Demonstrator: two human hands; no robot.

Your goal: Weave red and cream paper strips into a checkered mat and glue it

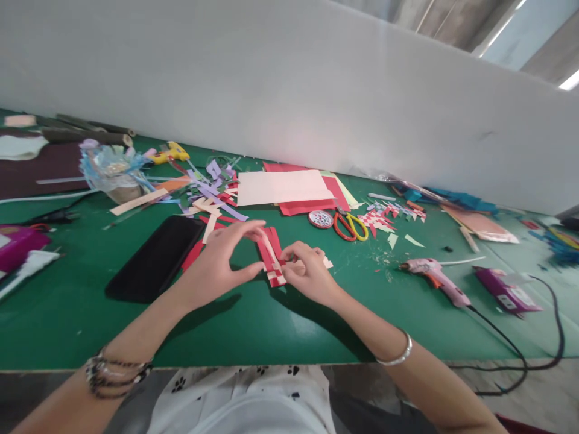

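A red paper piece (pixel 270 241) cut into strips lies on the table between my hands. Cream strips cross its near end in a small woven check. My left hand (pixel 221 259) arches over its left side, thumb and forefinger apart in a C shape. The thumb tip is close to the woven edge; whether it touches I cannot tell. At the right edge, my right hand (pixel 307 271) has its fingers bent in a pinch on a cream paper strip (pixel 296 265), whose ends are partly hidden by the fingers. A black phone (pixel 156 259) lies left of my left hand.
Red and yellow scissors (pixel 350 225) lie beside a round tin (pixel 321 219). Behind is a cream sheet (pixel 283 187) on red paper. A pink glue gun (pixel 436 277) with a cord rests at right; a yellow glue gun (pixel 170 154) and purple scraps (pixel 217 172) are back left.
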